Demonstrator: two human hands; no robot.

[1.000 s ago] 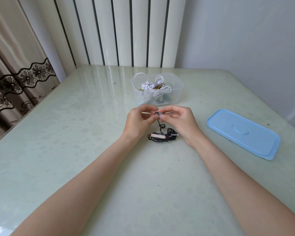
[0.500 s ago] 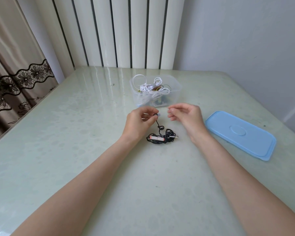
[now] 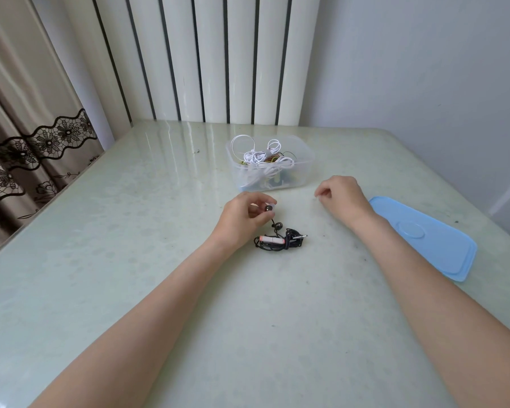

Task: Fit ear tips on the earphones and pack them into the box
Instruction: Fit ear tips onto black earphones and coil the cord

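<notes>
A coiled black earphone set (image 3: 280, 240) with a pale inline remote lies on the table in front of me. My left hand (image 3: 243, 219) pinches one of its earbuds (image 3: 269, 207), which carries a pale ear tip, just above the coil. The second earbud (image 3: 278, 225) hangs on its wire below it. My right hand (image 3: 343, 198) hovers apart to the right, fingers loosely curled with thumb and forefinger close together; whether they hold anything is too small to tell. A clear plastic box (image 3: 302, 172) behind my hands holds tangled white earphones.
The box's light blue lid (image 3: 424, 234) lies flat on the table to the right of my right wrist. A white ribbed radiator stands behind the table, a lace-trimmed curtain hangs at the left, and a grey wall runs along the right.
My right hand has let go of the earbud and moved away to the right. My left hand keeps hold of the earbud. The view has tilted up slightly.
</notes>
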